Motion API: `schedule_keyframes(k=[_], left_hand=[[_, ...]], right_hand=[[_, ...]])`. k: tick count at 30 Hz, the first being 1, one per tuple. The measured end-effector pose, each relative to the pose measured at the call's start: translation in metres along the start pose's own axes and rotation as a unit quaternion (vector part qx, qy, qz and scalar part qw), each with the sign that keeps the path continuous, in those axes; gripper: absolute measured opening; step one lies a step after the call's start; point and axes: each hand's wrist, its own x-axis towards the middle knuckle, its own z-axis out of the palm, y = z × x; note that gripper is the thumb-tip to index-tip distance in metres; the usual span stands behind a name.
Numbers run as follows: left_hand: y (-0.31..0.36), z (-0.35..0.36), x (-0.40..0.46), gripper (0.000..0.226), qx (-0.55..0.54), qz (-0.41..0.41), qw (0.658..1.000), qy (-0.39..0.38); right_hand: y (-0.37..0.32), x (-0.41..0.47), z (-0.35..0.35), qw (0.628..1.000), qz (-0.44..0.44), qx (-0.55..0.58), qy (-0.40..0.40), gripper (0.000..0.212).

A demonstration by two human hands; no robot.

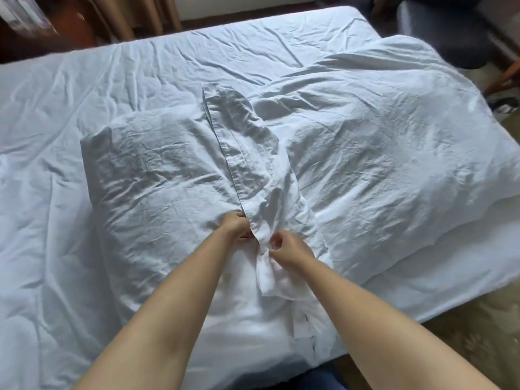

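Left hand (235, 228), right hand (284, 246) pinch pillowcase (253, 164) hem; its bulk beyond grip.

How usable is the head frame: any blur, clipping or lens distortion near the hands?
Head view: soft even light, bluish cast on the bed sheet; pillowcase whites nearly clip below the left hand and right hand, folds lost there; both hands sharp; corners smear, notably the floor; bed edges bow from the wide lens.

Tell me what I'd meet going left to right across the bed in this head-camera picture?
First the stuffed pillow → left hand, gripping the pillowcase → right hand, pinching the same cloth → bigger pillow.
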Motion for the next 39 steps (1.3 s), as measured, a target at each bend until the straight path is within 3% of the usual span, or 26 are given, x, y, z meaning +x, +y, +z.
schedule_keyframes(k=[3, 10, 13, 16, 19, 22, 26, 31, 33, 35, 36, 38, 39], left_hand=[[0.026, -0.013, 0.011, 0.028, -0.020, 0.005, 0.999, 0.034], [0.106, -0.050, 0.055, 0.026, 0.000, 0.017, 0.996, 0.083], [0.138, -0.063, 0.078, 0.021, -0.060, 0.022, 0.996, 0.070], [0.170, -0.074, 0.103, 0.012, -0.110, 0.041, 0.991, 0.063], [0.199, -0.082, 0.119, 0.026, -0.144, 0.093, 0.983, 0.063], [0.216, -0.089, 0.133, 0.055, -0.163, 0.138, 0.976, 0.049], [0.222, -0.101, 0.154, 0.078, -0.023, 0.195, 0.979, 0.057], [0.230, -0.118, 0.177, 0.094, 0.173, 0.280, 0.933, 0.147], [0.241, -0.117, 0.174, 0.083, 0.327, 0.314, 0.867, 0.207], [0.250, -0.115, 0.172, 0.049, 0.495, 0.339, 0.754, 0.269], [0.254, -0.115, 0.170, 0.030, 0.519, 0.346, 0.729, 0.283], [0.260, -0.111, 0.167, 0.017, 0.474, 0.373, 0.754, 0.260], [0.263, -0.107, 0.162, 0.022, 0.407, 0.387, 0.797, 0.225]], right_hand=[[-0.027, 0.025, -0.020, 0.999, -0.013, 0.018, 0.037, 0.028], [-0.092, 0.099, -0.056, 0.995, -0.070, 0.044, 0.061, 0.029], [-0.114, 0.133, -0.066, 0.995, -0.070, 0.042, 0.060, 0.031], [-0.130, 0.159, -0.069, 0.996, -0.072, 0.017, 0.055, 0.049], [-0.140, 0.173, -0.069, 0.993, -0.095, -0.008, 0.068, 0.068], [-0.148, 0.187, -0.072, 0.992, -0.089, -0.017, 0.092, 0.081], [-0.167, 0.210, -0.081, 0.990, -0.069, 0.014, 0.124, 0.085], [-0.192, 0.223, -0.095, 0.984, -0.039, 0.116, 0.130, 0.042], [-0.196, 0.220, -0.099, 0.980, -0.054, 0.111, 0.156, 0.007], [-0.196, 0.218, -0.100, 0.972, -0.060, 0.128, 0.185, 0.022], [-0.195, 0.217, -0.100, 0.967, -0.053, 0.142, 0.204, 0.025], [-0.195, 0.214, -0.100, 0.950, -0.047, 0.177, 0.251, 0.016], [-0.196, 0.212, -0.101, 0.941, -0.047, 0.194, 0.272, 0.006]])
